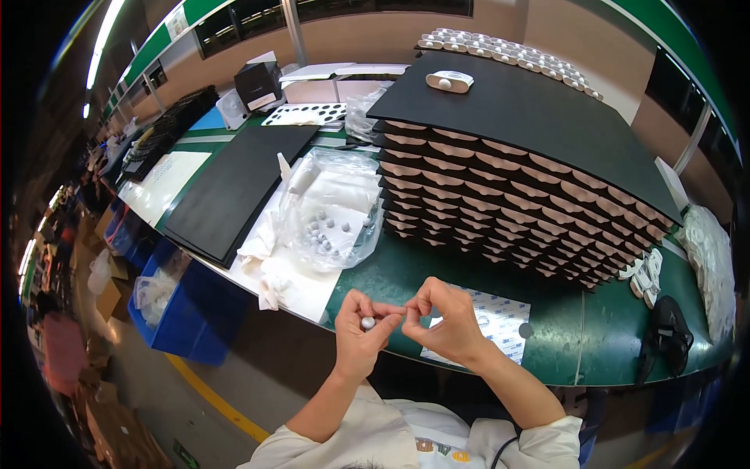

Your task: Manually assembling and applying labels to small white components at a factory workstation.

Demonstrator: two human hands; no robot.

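Observation:
Both hands meet above the table's front edge. My left hand (361, 324) is closed around a small round white-grey knob (368, 322), which rests in its curled fingers. Its index fingertip reaches toward the right hand. My right hand (451, 316) is closed in a pinch at that fingertip; whatever lies between thumb and finger is too small to make out. Under the right wrist lies a white printed adhesive sheet (508, 332) with a dark grey round spot at its right side. Beyond the left hand, a clear plastic bag (355, 252) holds several similar knobs (320, 232).
A tall stack of black boards (531, 102) with pale scalloped pieces between them fills the right; one white oval device (450, 81) lies on top. Left are a black board (242, 184) and a blue bin (183, 320). Black scissors-like tool (668, 336) lies far right.

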